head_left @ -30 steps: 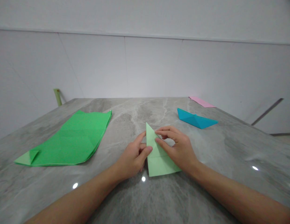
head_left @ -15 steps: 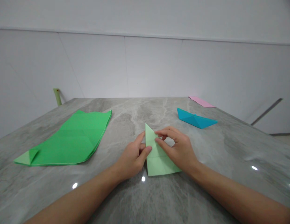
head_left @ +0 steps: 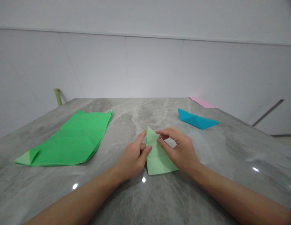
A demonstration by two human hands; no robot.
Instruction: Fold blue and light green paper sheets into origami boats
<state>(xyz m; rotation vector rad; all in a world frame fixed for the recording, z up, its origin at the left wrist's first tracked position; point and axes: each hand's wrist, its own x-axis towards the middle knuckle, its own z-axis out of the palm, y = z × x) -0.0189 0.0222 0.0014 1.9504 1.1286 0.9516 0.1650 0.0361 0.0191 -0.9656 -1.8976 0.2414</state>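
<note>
Between my hands is a folded light green sheet of paper (head_left: pixel 157 161), with a pointed top corner and a straight crease across its lower part. My left hand (head_left: pixel 134 156) grips its left edge, thumb on the front and fingers behind. On the sloping right edge, near the tip, my right hand (head_left: pixel 179 147) pinches the paper between thumb and fingers. Part of the sheet's right side is hidden behind that hand.
Several bright green sheets (head_left: pixel 72 137) lie stacked on the left of the grey marbled table (head_left: pixel 140 203), one corner folded over. A blue paper boat (head_left: pixel 194 120) rests at the right, and a pink paper (head_left: pixel 203 102) lies on the far right edge. Behind stands a white wall (head_left: pixel 150 68).
The light green paper has tilted slightly, its tip now a little lower and further right. Both hands keep their hold, with my right fingers shifted very slightly.
</note>
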